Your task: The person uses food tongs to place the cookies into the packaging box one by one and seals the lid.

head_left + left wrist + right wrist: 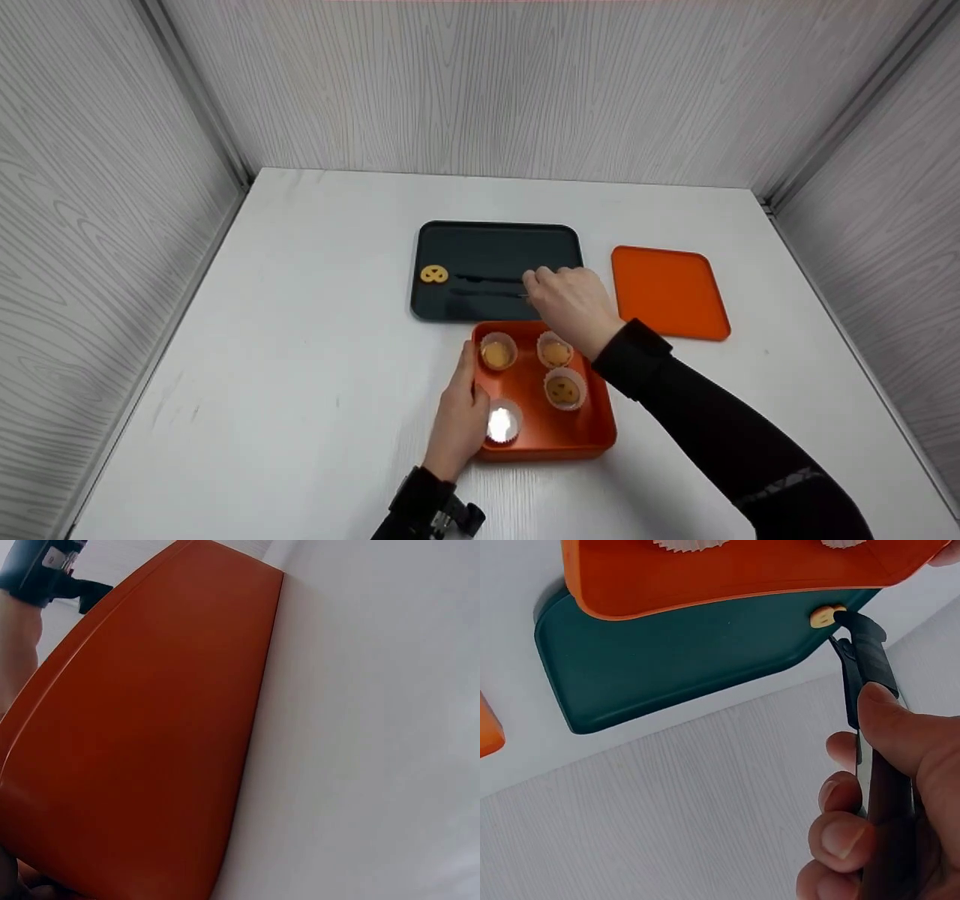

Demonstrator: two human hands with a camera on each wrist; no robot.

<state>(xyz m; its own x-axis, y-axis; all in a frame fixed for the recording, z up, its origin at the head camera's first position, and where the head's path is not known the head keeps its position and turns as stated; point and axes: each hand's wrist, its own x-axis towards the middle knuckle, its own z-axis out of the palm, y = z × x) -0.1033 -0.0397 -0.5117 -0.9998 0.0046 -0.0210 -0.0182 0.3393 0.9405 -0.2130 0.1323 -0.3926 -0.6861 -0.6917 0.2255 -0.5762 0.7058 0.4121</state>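
My right hand (571, 304) grips black tongs (877, 735) above the dark green tray (499, 244). The two tong arms stand apart, their tips close to a pretzel-shaped cookie (434, 274) at the tray's left side. In the right wrist view one tip overlaps this cookie; contact cannot be told. My left hand (459, 416) holds the left wall of an orange box (529, 427), thumb at its rim. Inside the box, paper cups (499, 352) (555, 351) hold yellowish cookies, another cup (565, 388) holds a pretzel-shaped cookie, and a front-left cup (504, 421) shows only its white bottom.
A flat orange tray or lid (671, 292) lies right of the green tray. Everything stands on a white table (300, 337), with pale wood-grain panels (480, 90) at the back and both sides.
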